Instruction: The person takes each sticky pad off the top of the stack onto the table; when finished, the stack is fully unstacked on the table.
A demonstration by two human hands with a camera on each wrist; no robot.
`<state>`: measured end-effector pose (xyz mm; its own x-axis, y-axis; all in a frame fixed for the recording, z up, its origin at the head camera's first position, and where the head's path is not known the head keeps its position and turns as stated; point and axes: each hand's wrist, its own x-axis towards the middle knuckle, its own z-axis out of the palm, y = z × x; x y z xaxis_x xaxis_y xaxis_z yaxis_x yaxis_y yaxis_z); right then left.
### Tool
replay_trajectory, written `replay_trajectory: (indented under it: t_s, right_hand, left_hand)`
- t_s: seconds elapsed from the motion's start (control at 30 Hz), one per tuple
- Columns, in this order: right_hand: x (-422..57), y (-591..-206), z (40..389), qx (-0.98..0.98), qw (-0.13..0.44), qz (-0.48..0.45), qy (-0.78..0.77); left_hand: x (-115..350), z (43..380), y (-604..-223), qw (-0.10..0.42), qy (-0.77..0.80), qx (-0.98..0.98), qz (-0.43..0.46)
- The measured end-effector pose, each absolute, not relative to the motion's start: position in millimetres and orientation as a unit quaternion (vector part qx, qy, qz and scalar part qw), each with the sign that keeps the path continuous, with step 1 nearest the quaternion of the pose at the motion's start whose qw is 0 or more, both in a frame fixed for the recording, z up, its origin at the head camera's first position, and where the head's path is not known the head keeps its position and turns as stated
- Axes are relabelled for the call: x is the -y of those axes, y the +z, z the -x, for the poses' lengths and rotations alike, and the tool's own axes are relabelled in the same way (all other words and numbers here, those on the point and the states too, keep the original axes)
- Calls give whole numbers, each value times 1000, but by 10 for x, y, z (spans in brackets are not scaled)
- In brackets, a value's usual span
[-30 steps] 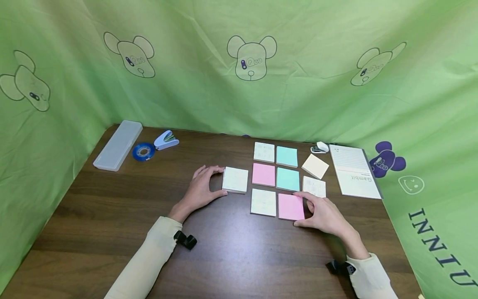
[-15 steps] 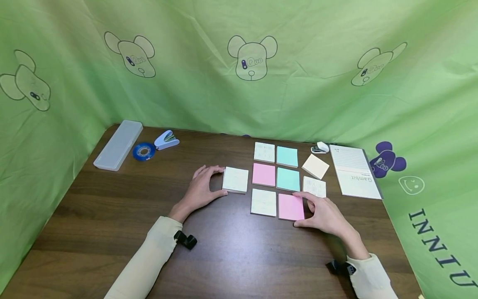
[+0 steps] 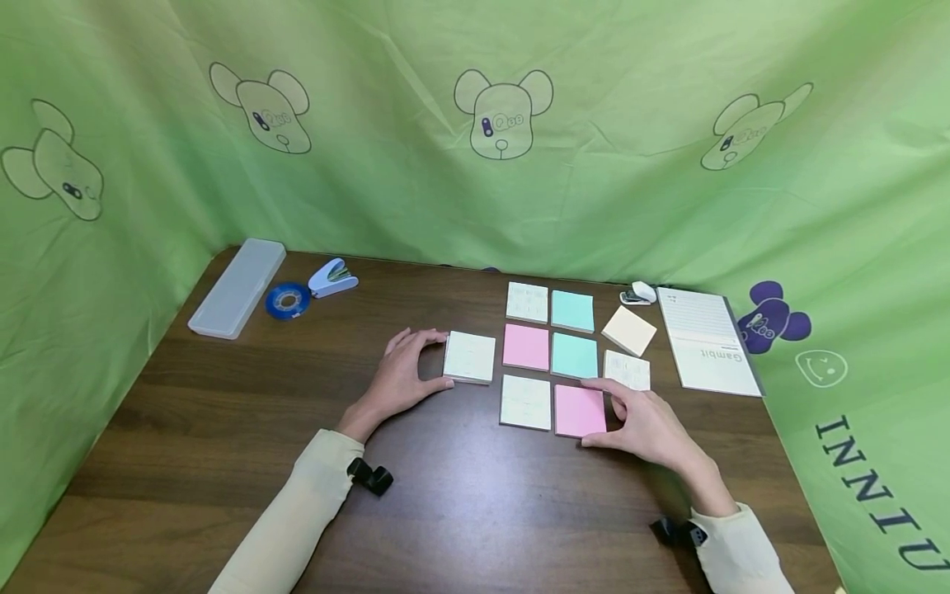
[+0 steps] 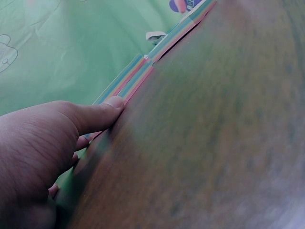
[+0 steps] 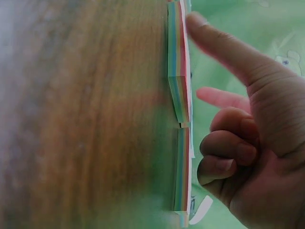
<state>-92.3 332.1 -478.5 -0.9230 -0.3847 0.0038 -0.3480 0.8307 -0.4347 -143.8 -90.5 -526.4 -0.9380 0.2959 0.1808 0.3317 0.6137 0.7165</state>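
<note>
In the head view my left hand holds a pale sticky-note stack at its left corners, thumb at the near one. Striped edges in the left wrist view suggest two pads one on the other; the thumb presses their side. My right hand frames a pink sticky-note pad, index at its far edge, thumb near its front. In the right wrist view that thumb lies level with or above the pad's top, seemingly not gripping; the other fingers are curled.
Further pads lie in rows: white, pink, turquoise and a tilted cream one. A notebook and white stapler stand right; a translucent case, blue tape roll and blue stapler back left.
My right hand's thumb and index tips have shifted slightly left over the pink pad. The left hand and the stack have stayed in place.
</note>
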Motion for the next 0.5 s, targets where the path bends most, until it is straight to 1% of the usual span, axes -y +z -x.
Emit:
replay_trajectory:
  t_s: [0.3, 0.5]
  right_hand:
    - [-3091, -4643, 964, -953, 17, 204, -223]
    - [-2875, -4576, 1035, -946, -24, 227, -230]
  left_hand:
    - [901, 1426, -5236, 21, -406, 897, 173]
    - [902, 1429, -5237, 22, -405, 897, 175]
